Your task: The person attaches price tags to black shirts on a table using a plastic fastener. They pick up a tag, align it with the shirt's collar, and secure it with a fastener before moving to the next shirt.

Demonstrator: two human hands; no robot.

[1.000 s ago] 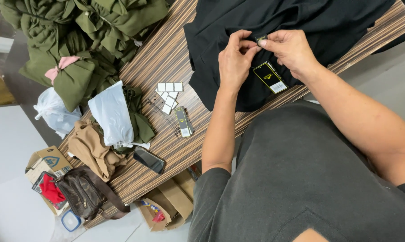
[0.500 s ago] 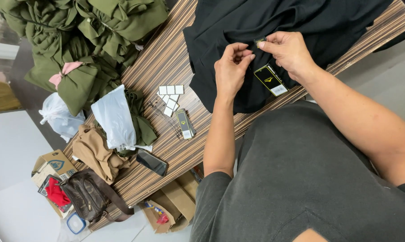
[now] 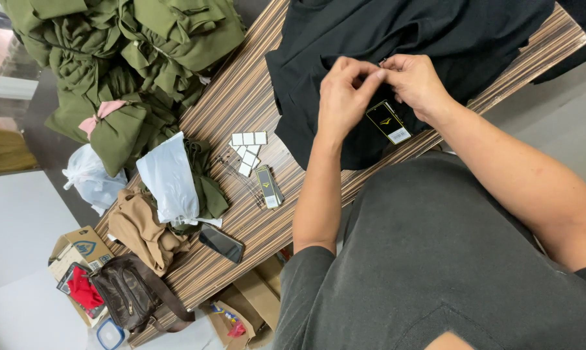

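A black garment [image 3: 448, 32] lies spread on the striped wooden table [image 3: 241, 97]. My left hand [image 3: 341, 97] and my right hand [image 3: 417, 81] meet fingertip to fingertip on its fabric and pinch the same small spot. A black hang tag [image 3: 387, 122] with a yellow mark and a white sticker dangles just below the fingers, between the two hands. What exactly sits between the fingertips is too small to see.
Small white labels [image 3: 247, 146] and a stack of black tags [image 3: 267, 186] lie left of the garment, with a dark phone [image 3: 221, 243] nearer the edge. Olive green garments [image 3: 144, 52], white plastic bags [image 3: 170, 175], a tan cloth [image 3: 140, 230] and a brown bag [image 3: 127, 295] crowd the left.
My fingertips have drawn closer together on the fabric, and the hang tag now hangs between the hands. The view has shifted slightly.
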